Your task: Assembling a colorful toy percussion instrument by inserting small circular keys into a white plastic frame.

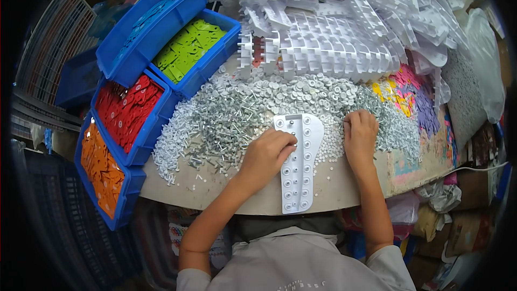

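Observation:
A white plastic panel (306, 170), wider at its far end, lies lengthwise before me near the table's front edge. Rows of round sockets flank a recessed channel with small metal-looking pieces standing in it. My left hand (265, 156) reaches over the panel's left edge, thumb and fingers pinched above the channel; what they hold is too small to make out. My right hand (361, 132) is at the pile of metal pins (377, 113) right of the panel. Its fingers are curled together, tips down, and anything between them is hidden. Small white discs (329, 143) lie between panel and right hand.
Blue bins at the left hold red (129, 109), orange (100, 170), green (188, 48) and blue pieces (151, 19). Heaps of metal pins (229, 121), white pegs (172, 143) and round caps (307, 91) cover the table's middle. White moulded panels (334, 48) are stacked behind; purple pieces (425, 108) lie right.

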A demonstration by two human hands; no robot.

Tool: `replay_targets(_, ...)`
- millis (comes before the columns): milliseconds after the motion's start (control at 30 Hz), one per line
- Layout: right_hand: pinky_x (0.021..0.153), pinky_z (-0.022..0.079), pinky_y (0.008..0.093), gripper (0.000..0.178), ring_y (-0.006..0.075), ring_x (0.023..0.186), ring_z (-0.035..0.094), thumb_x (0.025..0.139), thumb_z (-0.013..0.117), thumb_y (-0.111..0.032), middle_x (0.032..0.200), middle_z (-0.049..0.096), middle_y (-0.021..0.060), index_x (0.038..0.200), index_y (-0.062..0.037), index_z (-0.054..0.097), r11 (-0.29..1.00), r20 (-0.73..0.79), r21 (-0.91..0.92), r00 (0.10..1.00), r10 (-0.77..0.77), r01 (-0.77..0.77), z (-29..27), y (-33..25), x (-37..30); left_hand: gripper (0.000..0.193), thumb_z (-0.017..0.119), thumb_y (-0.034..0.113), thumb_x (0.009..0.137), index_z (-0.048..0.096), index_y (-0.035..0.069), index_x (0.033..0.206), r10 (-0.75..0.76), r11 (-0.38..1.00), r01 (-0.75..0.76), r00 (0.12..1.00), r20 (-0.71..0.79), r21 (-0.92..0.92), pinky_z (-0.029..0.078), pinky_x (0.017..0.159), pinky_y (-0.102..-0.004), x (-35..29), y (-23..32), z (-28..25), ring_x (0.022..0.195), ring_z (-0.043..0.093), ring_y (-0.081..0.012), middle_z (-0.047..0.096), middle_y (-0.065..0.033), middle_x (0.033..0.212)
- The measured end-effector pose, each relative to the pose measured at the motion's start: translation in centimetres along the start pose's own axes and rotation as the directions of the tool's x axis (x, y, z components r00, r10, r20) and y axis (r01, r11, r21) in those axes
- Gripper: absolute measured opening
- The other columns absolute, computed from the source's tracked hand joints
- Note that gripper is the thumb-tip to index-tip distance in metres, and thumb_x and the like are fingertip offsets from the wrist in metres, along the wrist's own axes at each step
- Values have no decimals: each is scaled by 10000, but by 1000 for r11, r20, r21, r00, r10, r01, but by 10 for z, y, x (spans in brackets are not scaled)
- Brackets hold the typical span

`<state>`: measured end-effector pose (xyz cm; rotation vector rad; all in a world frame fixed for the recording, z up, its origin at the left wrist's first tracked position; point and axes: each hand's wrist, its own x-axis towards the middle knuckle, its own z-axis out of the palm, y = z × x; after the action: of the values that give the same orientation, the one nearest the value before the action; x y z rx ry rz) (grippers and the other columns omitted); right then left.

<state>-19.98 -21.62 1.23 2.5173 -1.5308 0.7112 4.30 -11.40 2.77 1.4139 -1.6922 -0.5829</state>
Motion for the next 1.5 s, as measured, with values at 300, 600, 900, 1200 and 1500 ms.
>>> replay_targets(300, 963, 383, 413, 84, 310, 1038, 547, 932, 598, -5, 995, 609, 114, 1009, -33, 580, 877, 74, 382, 955, 286, -292, -33, -22, -15, 110, 765, 50, 832, 709, 47, 926, 91, 995, -93, 995, 52, 45, 521, 701, -360, -8, -3, 10, 817, 645, -257, 693, -76, 864)
replay_targets(600, 861, 480, 357, 165, 274, 940, 622, 856, 671, 75, 977, 641, 125, 994, -11, 640, 798, 27, 598, 997, 73, -74, -42, -63, -36, 126, 761, 108, 835, 706, 62, 938, 297, 934, -296, 955, 23, 200, 467, 843, -416, -19, 9, 12, 911, 630, -266, 665, -59, 908)
replay_targets(900, 791, 474, 353, 137, 252, 854, 631, 800, 784, 10, 877, 687, 84, 892, -33, 693, 736, 148, 668, 989, 10, -107, -34, -85, -50, 161, 784, 152, 821, 681, 59, 903, 80, 818, -1, 990, -113, 575, 403, 833, -424, 17, -48, -16, 909, 556, -276, 610, -62, 898)
replay_targets(1200, 812, 431, 375, 152, 241, 839, 572, 766, 801, 5, 836, 687, 28, 852, -61, 694, 735, 170, 665, 985, 23, -132, -23, -91, -57, 195, 810, 172, 785, 697, 77, 913, 23, 775, 55, 993, -115, 630, 404, 874, -416, 21, -48, -5, 961, 548, -270, 583, -61, 928)
replay_targets(1500, 884, 415, 439, 156, 317, 959, 576, 830, 722, -27, 1009, 659, 88, 978, -65, 690, 907, 26, 419, 998, -53, 37, -34, -69, -41, 125, 746, 111, 842, 648, 83, 913, -7, 859, 61, 994, -108, 509, 410, 866, -414, 15, -43, -16, 946, 563, -274, 597, -70, 936)
